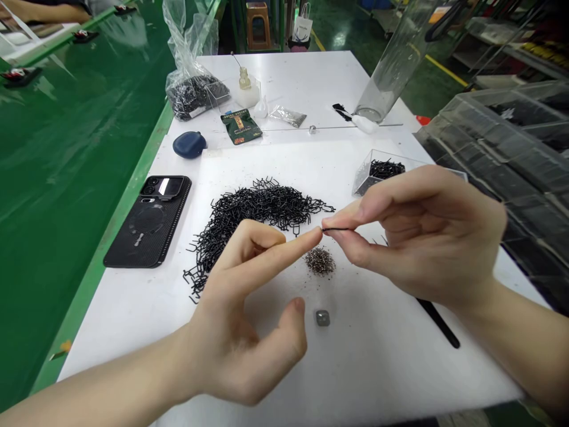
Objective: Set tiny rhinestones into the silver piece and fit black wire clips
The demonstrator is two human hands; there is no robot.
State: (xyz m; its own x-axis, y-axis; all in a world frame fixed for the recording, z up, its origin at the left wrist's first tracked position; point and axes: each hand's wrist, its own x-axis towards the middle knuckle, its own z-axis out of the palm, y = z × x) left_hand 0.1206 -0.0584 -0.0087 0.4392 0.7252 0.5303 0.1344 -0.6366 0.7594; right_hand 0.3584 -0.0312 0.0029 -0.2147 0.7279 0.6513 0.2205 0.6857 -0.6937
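My right hand (427,237) pinches a thin black wire piece (336,229) between thumb and fingertips. My left hand (253,314) has its index finger stretched out, the fingertip touching the left end of that piece. Its thumb stands apart and nothing lies in its grasp. Behind the left hand spreads a pile of bent black wire pieces (262,207). Just below the fingertips is a small heap of tiny metal parts (320,261), too small to name. Nearer me lies a small grey rounded-square block (322,318). A slender black tool (440,323) lies partly hidden under my right hand.
A black phone (147,222) and a dark blue case (189,145) lie at left. Farther back are a bag of black parts (195,95), a small bottle (244,80), a green packet (240,126) and a tall clear tube (391,71). A clear box (365,172) holds black pieces.
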